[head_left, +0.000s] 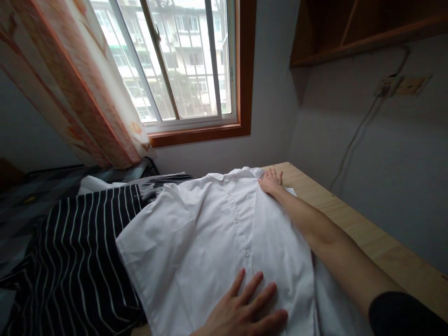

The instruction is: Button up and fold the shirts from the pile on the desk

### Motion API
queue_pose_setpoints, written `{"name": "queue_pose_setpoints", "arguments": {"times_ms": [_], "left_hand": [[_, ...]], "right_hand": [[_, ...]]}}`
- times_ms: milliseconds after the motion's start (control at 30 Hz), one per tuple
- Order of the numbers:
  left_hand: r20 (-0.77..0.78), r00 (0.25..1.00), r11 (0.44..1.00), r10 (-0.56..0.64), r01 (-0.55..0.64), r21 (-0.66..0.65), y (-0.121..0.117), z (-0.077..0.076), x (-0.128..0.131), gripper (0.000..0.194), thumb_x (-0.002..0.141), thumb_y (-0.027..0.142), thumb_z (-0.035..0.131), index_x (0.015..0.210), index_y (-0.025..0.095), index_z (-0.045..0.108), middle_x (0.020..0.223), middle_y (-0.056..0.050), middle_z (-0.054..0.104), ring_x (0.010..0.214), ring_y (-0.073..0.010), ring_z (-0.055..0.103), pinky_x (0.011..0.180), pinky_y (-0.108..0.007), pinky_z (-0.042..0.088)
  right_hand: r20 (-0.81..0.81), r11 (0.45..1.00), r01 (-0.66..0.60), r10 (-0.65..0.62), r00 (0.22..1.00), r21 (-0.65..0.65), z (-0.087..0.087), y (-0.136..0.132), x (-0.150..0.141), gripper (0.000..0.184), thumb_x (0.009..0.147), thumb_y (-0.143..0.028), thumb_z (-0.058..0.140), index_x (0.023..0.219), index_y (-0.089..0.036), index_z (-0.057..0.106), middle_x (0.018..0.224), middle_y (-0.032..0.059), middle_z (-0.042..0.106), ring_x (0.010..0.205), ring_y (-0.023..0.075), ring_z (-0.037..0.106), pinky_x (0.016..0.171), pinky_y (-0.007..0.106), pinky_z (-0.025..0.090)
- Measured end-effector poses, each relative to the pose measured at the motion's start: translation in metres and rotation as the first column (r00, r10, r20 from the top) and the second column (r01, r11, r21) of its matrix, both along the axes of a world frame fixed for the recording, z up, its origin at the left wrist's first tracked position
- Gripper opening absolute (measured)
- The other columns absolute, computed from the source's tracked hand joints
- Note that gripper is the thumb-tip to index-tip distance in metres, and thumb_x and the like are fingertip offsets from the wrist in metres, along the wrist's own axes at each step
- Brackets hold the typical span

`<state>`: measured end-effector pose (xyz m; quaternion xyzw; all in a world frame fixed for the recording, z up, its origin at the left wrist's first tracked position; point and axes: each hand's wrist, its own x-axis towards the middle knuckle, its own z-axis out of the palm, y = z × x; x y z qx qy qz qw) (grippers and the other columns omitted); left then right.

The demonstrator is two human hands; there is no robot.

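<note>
A white button-up shirt (pixel 213 224) lies spread over a wooden tabletop, its button row running down the middle and its collar end toward the window. My left hand (pixel 247 310) rests palm down with fingers spread on the lower part of the shirt, near the bottom of the view. Farther off, my right hand (pixel 271 181) is stretched out flat on the shirt's shoulder at the far right, its fingers reaching the table's bare wood. Neither hand grips anything.
Black-and-white striped clothing (pixel 94 242) lies left of the shirt. Pale wooden tabletop (pixel 336 214) shows along the right. Beyond are a window (pixel 189 60) and a patterned curtain (pixel 80 79). A shelf (pixel 336 51) and a wall socket (pixel 388 87) with a cord are at right.
</note>
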<state>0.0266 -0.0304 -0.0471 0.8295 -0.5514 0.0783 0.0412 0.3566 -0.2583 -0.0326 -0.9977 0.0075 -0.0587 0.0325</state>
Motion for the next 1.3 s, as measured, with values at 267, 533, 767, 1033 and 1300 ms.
{"name": "queue_pose_setpoints", "arguments": {"times_ms": [267,533,767,1033,1300], "left_hand": [[0.067,0.998,1.0,0.012,-0.011,-0.024,-0.003,-0.011,-0.002,0.052,0.098,0.044,0.045,0.148,0.036,0.033,0.152,-0.003,0.041,0.136,-0.0314,0.042,0.111,-0.052,0.034],[0.002,0.999,0.997,0.046,-0.046,-0.067,-0.003,0.004,-0.002,0.061,0.092,0.041,0.058,0.148,0.037,0.035,0.142,-0.001,0.053,0.128,-0.0259,0.053,0.111,-0.044,0.039],[-0.009,1.0,0.999,0.021,-0.021,-0.026,-0.003,-0.003,0.0,0.057,0.094,0.042,0.055,0.147,0.038,0.035,0.149,-0.004,0.045,0.134,-0.0306,0.045,0.112,-0.051,0.036],[0.013,1.0,0.999,0.012,-0.012,-0.037,-0.001,-0.007,0.001,0.06,0.094,0.043,0.054,0.149,0.038,0.03,0.154,-0.008,0.038,0.134,-0.0391,0.042,0.107,-0.057,0.035],[-0.012,0.998,0.998,0.057,-0.058,-0.02,-0.003,-0.014,0.0,0.067,0.089,0.044,0.061,0.148,0.046,0.029,0.153,-0.005,0.039,0.133,-0.0381,0.045,0.108,-0.057,0.036]], "right_hand": [[-0.146,0.962,-0.24,0.258,0.955,0.132,-0.011,0.023,-0.006,0.083,0.095,-0.063,0.021,0.155,-0.006,0.016,0.161,0.0162,0.009,0.148,0.028,0.008,0.118,0.049,0.009],[-0.072,0.974,-0.18,0.191,0.979,0.14,-0.015,0.01,0.034,0.083,0.094,-0.067,0.024,0.154,-0.01,0.021,0.16,0.0155,0.015,0.148,0.0261,0.013,0.117,0.05,0.009],[0.169,0.913,-0.158,0.1,0.98,0.376,0.0,-0.004,0.031,0.076,0.098,-0.059,0.007,0.157,-0.011,0.008,0.156,0.0155,0.029,0.142,0.0266,0.031,0.113,0.041,0.028],[0.033,0.488,-0.867,0.869,0.493,0.103,0.004,-0.039,-0.094,0.088,0.088,-0.078,0.032,0.156,-0.023,0.019,0.16,0.008,0.02,0.148,0.0285,0.013,0.119,0.049,0.007],[-0.059,0.671,-0.738,0.741,0.669,0.063,-0.018,-0.093,-0.077,0.08,0.092,-0.072,0.03,0.155,-0.022,0.024,0.158,0.0098,0.022,0.146,0.0289,0.019,0.118,0.05,0.015]]}}
